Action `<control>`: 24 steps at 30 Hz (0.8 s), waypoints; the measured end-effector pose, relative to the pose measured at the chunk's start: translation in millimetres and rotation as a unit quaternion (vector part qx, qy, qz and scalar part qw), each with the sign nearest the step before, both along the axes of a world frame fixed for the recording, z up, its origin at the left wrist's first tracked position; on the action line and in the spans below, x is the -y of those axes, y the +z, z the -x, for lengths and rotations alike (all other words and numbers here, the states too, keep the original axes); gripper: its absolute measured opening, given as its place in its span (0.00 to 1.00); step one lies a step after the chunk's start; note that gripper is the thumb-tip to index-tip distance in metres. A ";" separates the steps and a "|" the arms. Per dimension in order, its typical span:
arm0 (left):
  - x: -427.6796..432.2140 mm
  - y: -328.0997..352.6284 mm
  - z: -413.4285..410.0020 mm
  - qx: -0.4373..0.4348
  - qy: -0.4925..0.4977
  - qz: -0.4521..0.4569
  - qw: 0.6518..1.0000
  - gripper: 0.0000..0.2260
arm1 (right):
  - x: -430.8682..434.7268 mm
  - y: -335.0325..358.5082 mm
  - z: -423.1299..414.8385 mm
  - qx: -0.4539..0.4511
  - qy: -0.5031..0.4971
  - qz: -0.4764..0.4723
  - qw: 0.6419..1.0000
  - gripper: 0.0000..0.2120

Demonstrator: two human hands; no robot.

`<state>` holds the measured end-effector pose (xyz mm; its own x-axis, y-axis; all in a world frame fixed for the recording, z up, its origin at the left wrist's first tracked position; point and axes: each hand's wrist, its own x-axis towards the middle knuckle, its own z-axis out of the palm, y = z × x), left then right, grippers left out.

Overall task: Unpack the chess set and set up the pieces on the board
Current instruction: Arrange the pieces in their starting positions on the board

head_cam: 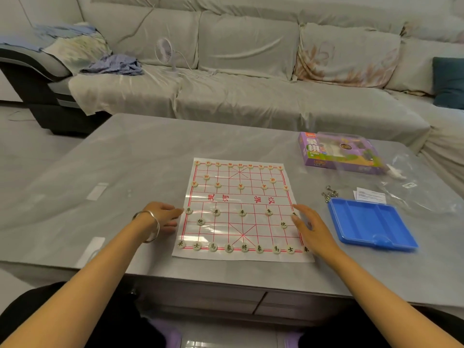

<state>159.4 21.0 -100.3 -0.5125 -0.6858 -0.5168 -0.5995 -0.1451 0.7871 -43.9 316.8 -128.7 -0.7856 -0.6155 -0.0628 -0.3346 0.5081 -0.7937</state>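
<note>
Both hands released, nothing held: L hand [163,216] fingertips at left-edge soldier [188,210], R hand [310,228] by right-edge soldier [294,214]. Nudge each onto its crossing w/o dragging board [236,198].

red pieces [241,186]: 16 | black pieces [244,247]: 16 | board [226,229]: 1 | tray [371,222]: 1 | box [326,153]: 1
</note>
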 end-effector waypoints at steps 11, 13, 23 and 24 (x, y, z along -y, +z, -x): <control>-4.1 -17.1 -3.9 0.029 -0.079 0.200 0.976 0.24 | -2.5 -5.0 -7.9 -0.024 0.016 -0.024 0.999 0.20; -1.4 -27.3 -9.1 0.115 -0.113 0.329 0.931 0.33 | -1.1 -7.2 -12.8 -0.051 0.052 -0.059 0.996 0.21; 14.5 -48.7 -19.2 0.255 -0.180 0.331 0.890 0.50 | 16.9 -10.4 -27.5 -0.112 0.129 -0.107 0.979 0.25; 15.8 -48.7 -19.1 0.254 -0.181 0.333 0.890 0.50 | 18.5 -10.8 -28.1 -0.116 0.133 -0.111 0.978 0.26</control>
